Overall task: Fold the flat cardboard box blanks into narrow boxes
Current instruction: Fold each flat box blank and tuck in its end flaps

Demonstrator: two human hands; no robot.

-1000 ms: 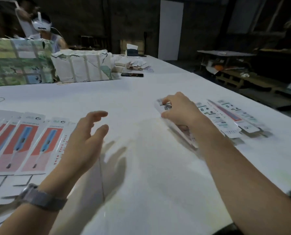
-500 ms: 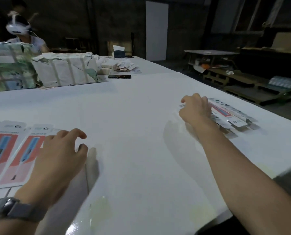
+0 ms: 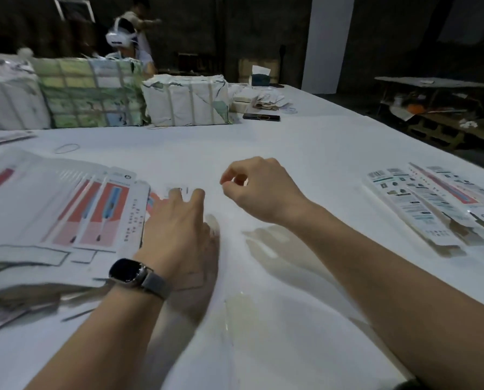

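Dim workshop, long white bench (image 3: pixel 263 142). Flat blanks (image 3: pixel 94 209) fanned at 9 o'clock; finished boxes (image 3: pixel 421 204) at 3 o'clock. Left hand (image 3: pixel 176 220), fingers spread wide, rested on the nearest blank's edge. Right hand (image 3: pixel 259 187) hovered loosely curled, holding nothing. Best to slide one blank free before lifting, or neighbours drag along. Wrapped bundles (image 3: pixel 184 99), phone (image 3: pixel 261 117), rubber band (image 3: pixel 67 148) sat at 12, out of the way.
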